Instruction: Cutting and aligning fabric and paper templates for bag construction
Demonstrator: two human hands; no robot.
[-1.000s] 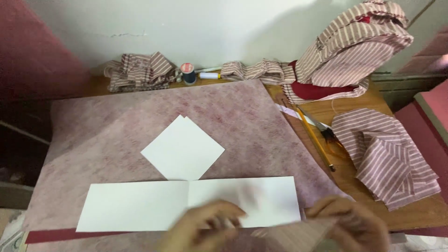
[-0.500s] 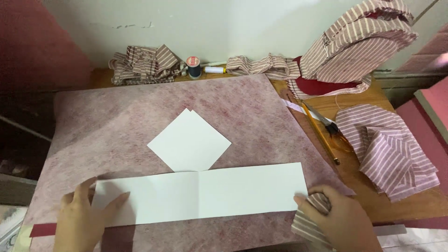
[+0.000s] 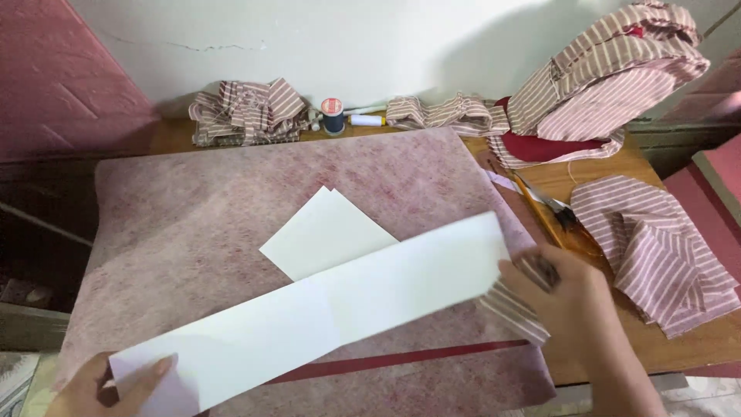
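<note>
A long white rectangular paper strip (image 3: 324, 316) lies slanted across the mottled pink felt mat (image 3: 208, 208) that covers the wooden table (image 3: 679, 347), its left end low near the front edge, its right end raised toward the mat's right side. The left hand (image 3: 116, 386) grips the strip's lower left corner, thumb laid flat on top; the other fingers are hidden beneath. The right hand (image 3: 575, 297) holds the strip's right end together with a pink-and-white striped fabric piece (image 3: 513, 309), fingers curled and closed on both. A smaller white paper square (image 3: 324, 232) lies partly under the strip's upper edge. Scissors (image 3: 552, 205) rest just beside the right hand. Folded striped fabric pieces (image 3: 664, 247) lie right. A thread spool (image 3: 333, 116) stands by the wall.
</note>
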